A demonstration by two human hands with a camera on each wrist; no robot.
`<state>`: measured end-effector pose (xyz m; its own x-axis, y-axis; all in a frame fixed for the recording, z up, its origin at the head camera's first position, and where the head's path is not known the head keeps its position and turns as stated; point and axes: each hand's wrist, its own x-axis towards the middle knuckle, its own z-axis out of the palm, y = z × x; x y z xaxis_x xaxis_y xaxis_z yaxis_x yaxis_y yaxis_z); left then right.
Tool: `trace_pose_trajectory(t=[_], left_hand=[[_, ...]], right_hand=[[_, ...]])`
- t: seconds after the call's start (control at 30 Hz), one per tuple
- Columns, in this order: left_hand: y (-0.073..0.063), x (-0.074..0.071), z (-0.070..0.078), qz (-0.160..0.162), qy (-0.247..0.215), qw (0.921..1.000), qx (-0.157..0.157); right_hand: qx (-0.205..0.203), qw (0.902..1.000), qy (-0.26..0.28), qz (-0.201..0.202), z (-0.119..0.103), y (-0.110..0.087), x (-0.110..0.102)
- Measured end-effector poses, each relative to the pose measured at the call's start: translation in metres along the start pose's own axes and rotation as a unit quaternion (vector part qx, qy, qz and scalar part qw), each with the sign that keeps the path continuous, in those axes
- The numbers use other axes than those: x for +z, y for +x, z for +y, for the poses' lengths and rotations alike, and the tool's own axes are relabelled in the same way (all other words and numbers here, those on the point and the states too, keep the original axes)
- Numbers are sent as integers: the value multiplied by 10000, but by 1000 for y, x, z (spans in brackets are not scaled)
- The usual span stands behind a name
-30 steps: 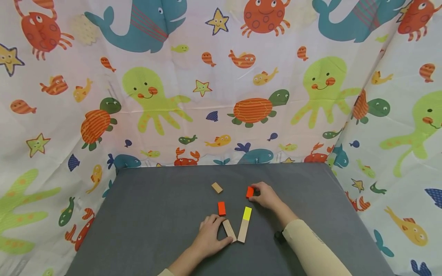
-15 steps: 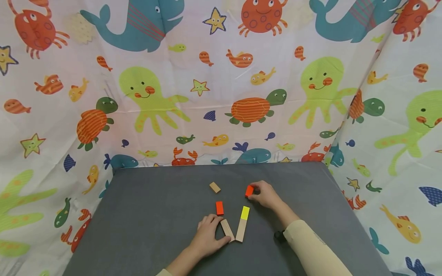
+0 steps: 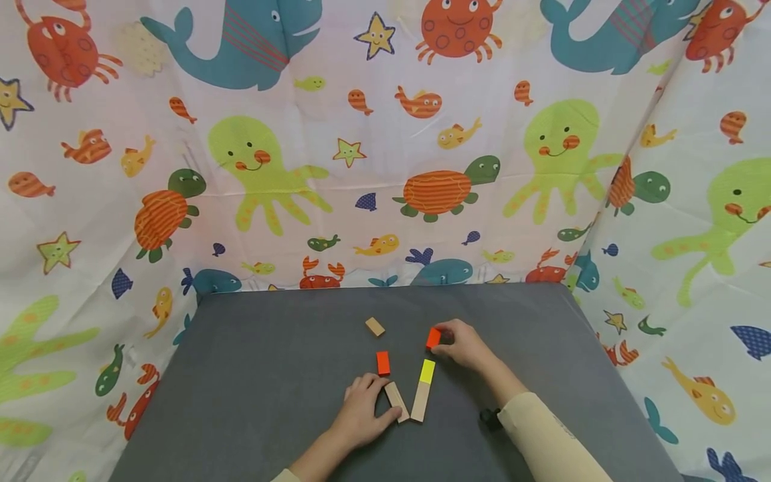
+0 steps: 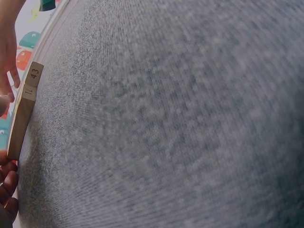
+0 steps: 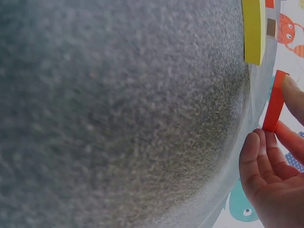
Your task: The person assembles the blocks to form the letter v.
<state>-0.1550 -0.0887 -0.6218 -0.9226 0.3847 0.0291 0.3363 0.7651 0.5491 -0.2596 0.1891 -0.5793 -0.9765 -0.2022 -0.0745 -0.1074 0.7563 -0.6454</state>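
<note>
My left hand (image 3: 359, 414) holds a plain wooden block (image 3: 396, 402), its forefinger at the far end and thumb at the near end. In the left wrist view, fingers (image 4: 8, 187) of that hand touch the end of the numbered wooden block (image 4: 22, 121). Between thumb and fingers, my right hand (image 3: 466, 345) pinches an orange-red block (image 3: 433, 339), seen standing on edge in the right wrist view. Just nearer than it lies a yellow block (image 3: 427, 371), end to end with a second long wooden block (image 3: 420, 402). The two wooden blocks almost meet at their near ends, forming a V.
Another orange-red block (image 3: 383, 363) lies beyond the left wooden block. Farther back is a small wooden block (image 3: 375, 327), turned at a slant. A grey cloth (image 3: 271, 375) covers the table, and a curtain printed with sea animals (image 3: 373, 221) stands behind it.
My right hand has brought the orange-red block slightly nearer and to the left, towards the yellow block. The left hand stays in place on the wooden block.
</note>
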Motion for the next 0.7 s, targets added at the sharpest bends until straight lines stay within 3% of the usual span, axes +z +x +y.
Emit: trace_pose_trajectory(t=[0.7], left_hand=[[1,1,1,-16,120,9999,-48]], right_hand=[[-102,9996,235,85,2,-15,10]])
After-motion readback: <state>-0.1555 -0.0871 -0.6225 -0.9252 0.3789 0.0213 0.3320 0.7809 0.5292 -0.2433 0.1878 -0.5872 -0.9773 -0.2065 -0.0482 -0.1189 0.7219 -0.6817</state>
